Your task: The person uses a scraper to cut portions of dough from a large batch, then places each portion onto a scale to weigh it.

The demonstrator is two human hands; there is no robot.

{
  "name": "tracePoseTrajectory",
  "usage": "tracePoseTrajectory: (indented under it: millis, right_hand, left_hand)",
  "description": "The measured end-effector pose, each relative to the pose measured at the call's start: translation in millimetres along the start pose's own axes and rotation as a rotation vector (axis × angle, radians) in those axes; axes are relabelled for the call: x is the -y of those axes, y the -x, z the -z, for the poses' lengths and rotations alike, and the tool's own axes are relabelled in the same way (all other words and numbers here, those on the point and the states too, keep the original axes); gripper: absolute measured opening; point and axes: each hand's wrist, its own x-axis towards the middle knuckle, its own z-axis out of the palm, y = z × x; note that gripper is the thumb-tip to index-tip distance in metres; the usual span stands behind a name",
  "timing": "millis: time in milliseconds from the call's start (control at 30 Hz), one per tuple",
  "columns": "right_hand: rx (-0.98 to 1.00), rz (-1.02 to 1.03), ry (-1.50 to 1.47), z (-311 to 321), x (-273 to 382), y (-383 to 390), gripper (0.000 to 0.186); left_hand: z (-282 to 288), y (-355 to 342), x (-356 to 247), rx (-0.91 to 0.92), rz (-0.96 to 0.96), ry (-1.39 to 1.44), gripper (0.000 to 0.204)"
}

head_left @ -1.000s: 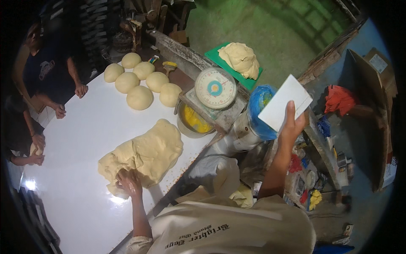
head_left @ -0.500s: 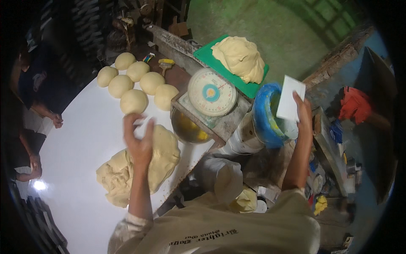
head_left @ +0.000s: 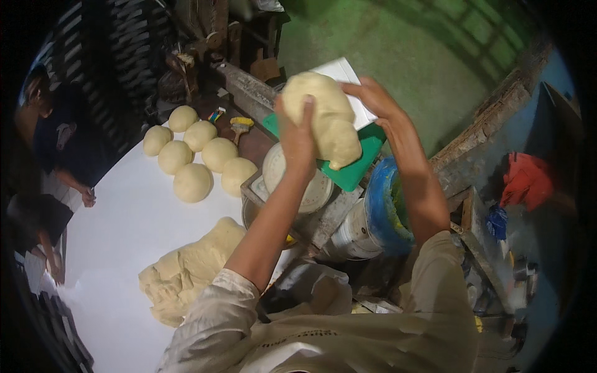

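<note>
1. While both arms reach far over the scale (head_left: pixel 297 180), the left hand (head_left: pixel 297 133) and right hand (head_left: pixel 379 102) close on a dough lump (head_left: pixel 326 118) from either side, holding it up above the green tray (head_left: pixel 354 168).
2. Right hand also pinches a white scraper (head_left: pixel 348 78) behind the lump.
3. Six dough balls (head_left: pixel 193 181) sit in a cluster on the white table (head_left: pixel 118 248), far left of the scale.
4. Big dough mass (head_left: pixel 186 273) lies near the left sleeve, at the table's right edge.
5. Blue bucket (head_left: pixel 382 205) stands right of the scale, under the right forearm.
6. Other people's hands rest at the table's left edge.
</note>
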Motion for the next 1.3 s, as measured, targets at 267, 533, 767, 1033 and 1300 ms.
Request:
tracePoseTrajectory:
  millis: [267,533,767,1033,1300]
  right_hand:
    - [-0.088,1.370,0.650,-82.2,120.0,25.0,0.042]
    - [-0.502,0.783,0.428,-31.5,58.6,201.9,0.054]
    - [-0.653,-0.461,-0.108,-177.1,-13.7,251.8,0.055]
    - [-0.371,-0.504,0.210,-388.0,-136.6,374.5,0.051]
    - [-0.033,-0.173,0.377,-595.7,-80.7,422.5,0.030]
  left_hand:
    - [114.5,-5.0,-88.2,-0.120,-0.170,0.722,0.065]
    - [371.3,-26.4,-234.1,-0.391,-0.434,0.423,0.063]
    - [658.9,10.4,-341.1,-0.700,-0.412,0.025,0.062]
    - [595.3,232.3,-141.4,0.366,-0.054,-1.284,0.090]
    - [630.7,376.5,-53.4,0.038,-0.108,-1.914,0.064]
